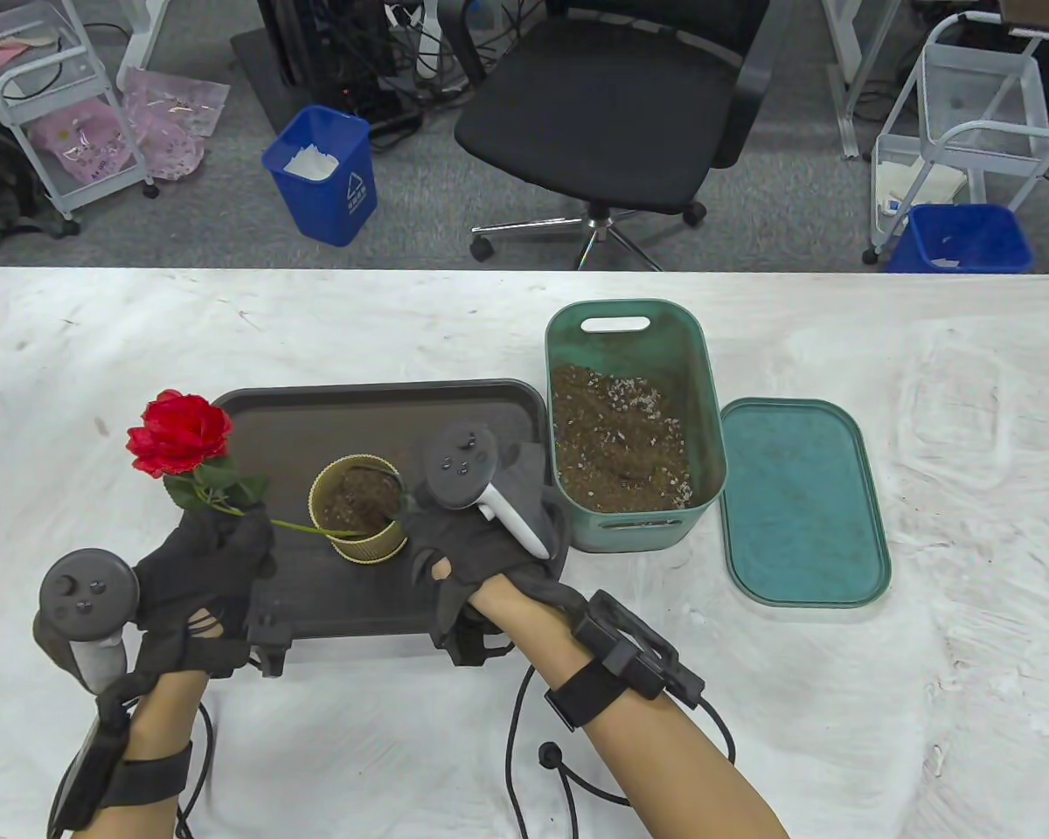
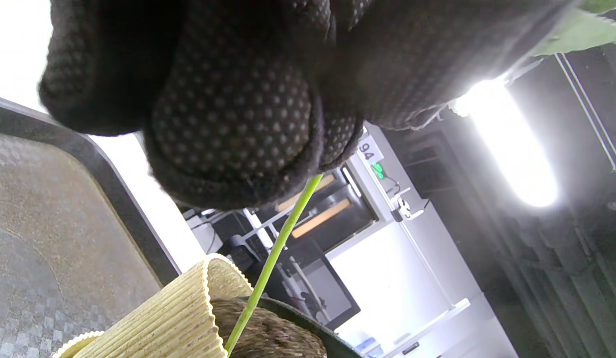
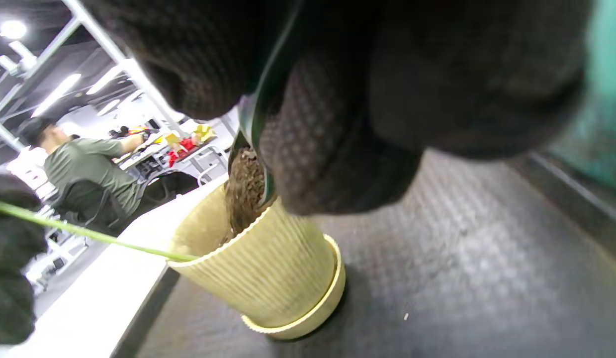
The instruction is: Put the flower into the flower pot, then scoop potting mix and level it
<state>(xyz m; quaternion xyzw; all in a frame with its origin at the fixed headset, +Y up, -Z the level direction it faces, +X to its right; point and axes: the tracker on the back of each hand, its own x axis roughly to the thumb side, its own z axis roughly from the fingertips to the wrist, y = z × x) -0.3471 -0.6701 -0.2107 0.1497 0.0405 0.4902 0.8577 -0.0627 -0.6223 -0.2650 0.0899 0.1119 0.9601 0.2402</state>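
Left hand (image 1: 205, 559) pinches flower (image 1: 179, 434) stem, bloom tilted past tray (image 1: 262, 419) left edge, stem end in flower pot (image 1: 356, 505) mid-tray | right hand (image 1: 489, 533) grips scoop (image 3: 253, 149) tipping potting mix (image 1: 616, 446) into pot | green bin (image 1: 634, 419) just beyond tray's right edge

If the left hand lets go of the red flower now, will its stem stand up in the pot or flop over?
Probably it flops. The red artificial flower has a large head on a thin green stem that leans steeply, its tip only just inside the ribbed yellow flower pot. The left hand pinches it near the head, so it looks top-heavy. The brown potting mix looks loose, giving little hold.
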